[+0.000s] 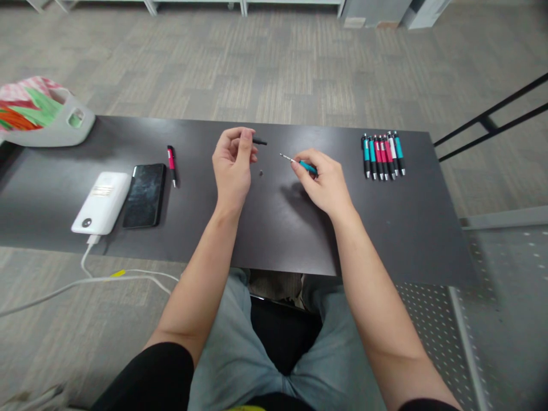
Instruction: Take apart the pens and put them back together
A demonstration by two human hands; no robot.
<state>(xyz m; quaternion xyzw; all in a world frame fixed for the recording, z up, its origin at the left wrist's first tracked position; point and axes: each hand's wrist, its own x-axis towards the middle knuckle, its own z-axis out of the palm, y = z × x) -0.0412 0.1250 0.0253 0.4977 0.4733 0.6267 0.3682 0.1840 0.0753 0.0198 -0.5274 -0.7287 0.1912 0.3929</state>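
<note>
One container is in view: a grey plastic basket (64,128) with rounded corners and a cut-out handle slot, at the upper left of the frame on the far left end of the desk (274,228). It holds crumpled sheet material (29,108) in red, green, orange and a pink check; whether it is cloth or paper cannot be told. The desk top is flat, matt and dark. The left hand (231,165) is raised at the centre of the frame, palm toward the camera. Its grip is closed, thumb against curled fingers, on a short black pen piece (259,141) that projects to the right. The right hand (327,182) is just right of centre, low over the desk. Its grip is pinched shut on a teal pen barrel (308,166). A thin refill (286,156) with a metallic point sticks out of the barrel toward the upper left. A small dark part (261,173) lies on the desk between the two hands, touching neither. At the right of the frame, a row of pens (383,155) lies side by side, with teal, red and white barrels, black grips and silver tips. Left of centre lies a single red-and-black pen (172,164). Next to it are a glossy black phone (144,195) and a white, rounded power bank (101,202). A white cable (128,277) hangs from the power bank to the striped grey carpet floor (274,68).
</note>
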